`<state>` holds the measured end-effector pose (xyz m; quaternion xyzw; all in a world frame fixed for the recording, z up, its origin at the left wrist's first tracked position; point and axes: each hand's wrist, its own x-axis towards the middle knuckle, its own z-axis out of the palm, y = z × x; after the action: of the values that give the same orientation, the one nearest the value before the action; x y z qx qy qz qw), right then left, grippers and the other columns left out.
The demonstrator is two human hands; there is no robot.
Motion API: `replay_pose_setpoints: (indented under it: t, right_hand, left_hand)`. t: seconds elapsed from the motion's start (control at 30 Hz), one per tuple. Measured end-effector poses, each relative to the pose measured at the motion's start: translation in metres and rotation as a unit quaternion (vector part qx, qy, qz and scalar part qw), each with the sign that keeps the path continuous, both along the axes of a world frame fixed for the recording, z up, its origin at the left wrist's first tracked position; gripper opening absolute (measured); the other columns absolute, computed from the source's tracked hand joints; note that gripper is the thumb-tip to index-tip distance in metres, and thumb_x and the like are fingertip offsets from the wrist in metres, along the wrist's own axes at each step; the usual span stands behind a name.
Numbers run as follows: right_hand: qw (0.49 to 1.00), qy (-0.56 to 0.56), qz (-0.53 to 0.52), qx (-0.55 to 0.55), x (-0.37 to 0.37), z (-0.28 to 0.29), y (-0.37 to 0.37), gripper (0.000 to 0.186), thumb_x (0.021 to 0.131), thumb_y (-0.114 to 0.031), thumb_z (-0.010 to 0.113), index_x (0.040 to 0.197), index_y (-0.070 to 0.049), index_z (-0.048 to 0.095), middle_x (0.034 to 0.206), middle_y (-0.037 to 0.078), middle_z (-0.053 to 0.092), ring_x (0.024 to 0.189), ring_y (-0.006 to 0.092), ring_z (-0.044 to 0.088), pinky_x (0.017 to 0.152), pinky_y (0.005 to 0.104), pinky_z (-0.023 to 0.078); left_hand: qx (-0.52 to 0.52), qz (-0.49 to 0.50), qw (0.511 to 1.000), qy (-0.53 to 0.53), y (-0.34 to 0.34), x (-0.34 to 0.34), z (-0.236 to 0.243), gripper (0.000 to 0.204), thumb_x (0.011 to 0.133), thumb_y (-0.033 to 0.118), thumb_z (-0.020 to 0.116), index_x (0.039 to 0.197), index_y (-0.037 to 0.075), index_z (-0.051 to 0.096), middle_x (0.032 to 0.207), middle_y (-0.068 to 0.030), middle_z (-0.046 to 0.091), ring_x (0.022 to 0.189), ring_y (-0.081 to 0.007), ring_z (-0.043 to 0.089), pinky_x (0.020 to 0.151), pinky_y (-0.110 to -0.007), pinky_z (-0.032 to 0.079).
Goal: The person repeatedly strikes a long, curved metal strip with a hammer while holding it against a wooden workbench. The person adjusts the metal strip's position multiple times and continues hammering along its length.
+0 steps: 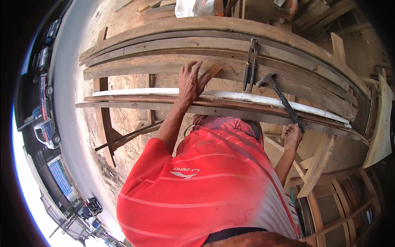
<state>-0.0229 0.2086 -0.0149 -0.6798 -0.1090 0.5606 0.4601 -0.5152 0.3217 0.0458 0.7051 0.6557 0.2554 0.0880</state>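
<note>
My left hand (190, 84) is raised over the planks, its fingers stretched out and apart. Just beside its thumb is a short brown wood piece (211, 72), which does not look gripped. My right hand (291, 135) has its fingers curled at the lower end of a black-handled claw hammer (284, 100); the hammer's head lies over a plank. Left of that head, a pair of long-handled pincers (251, 65) rests across the boards. A narrow white-faced strip of wood (242, 97) runs lengthwise beneath both arms.
Several long planks (164, 62) lie side by side on wooden supports. A thin dark bar (127, 136) slants out below them at left. Wooden frames (329, 210) stand at lower right, and a pale curved board (379, 123) at far right. A road with parked trucks (47, 133) runs along the left.
</note>
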Motion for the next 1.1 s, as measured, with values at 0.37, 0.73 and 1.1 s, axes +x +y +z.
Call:
replay_pose_setpoints:
  t: [0.37,0.73,1.1]
  right_hand:
    - [0.841,-0.488,0.189,0.139,-0.053,0.067,0.081,0.034,0.098,-0.030,0.072,0.113,0.000,0.069,0.096,0.015,0.069,0.088,0.0296,0.068,0.080,0.0411,0.053]
    - [0.776,-0.528,0.309,0.155,-0.072,0.053,0.101,0.035,0.090,-0.020,0.077,0.122,-0.007,0.071,0.110,0.018,0.067,0.104,0.0388,0.063,0.093,0.0476,0.050]
    - [0.751,-0.543,0.284,0.246,-0.089,0.074,0.152,0.045,0.088,-0.019,0.081,0.125,-0.001,0.064,0.121,0.021,0.064,0.114,0.0409,0.061,0.098,0.0475,0.050]
  left_hand:
    - [0.030,-0.095,0.991,0.084,0.151,0.020,-0.043,0.067,0.091,0.050,0.074,0.140,0.009,0.057,0.138,-0.0174,0.056,0.129,-0.0365,0.051,0.111,-0.050,0.037]
    - [-0.036,-0.070,0.988,0.129,0.150,0.026,-0.030,0.054,0.096,0.051,0.069,0.133,0.012,0.063,0.122,-0.0176,0.058,0.117,-0.0368,0.054,0.103,-0.050,0.037]
    - [-0.024,-0.034,0.995,0.095,0.133,0.028,-0.018,0.064,0.080,0.050,0.084,0.124,0.011,0.061,0.114,-0.0162,0.055,0.112,-0.0361,0.052,0.099,-0.050,0.037]
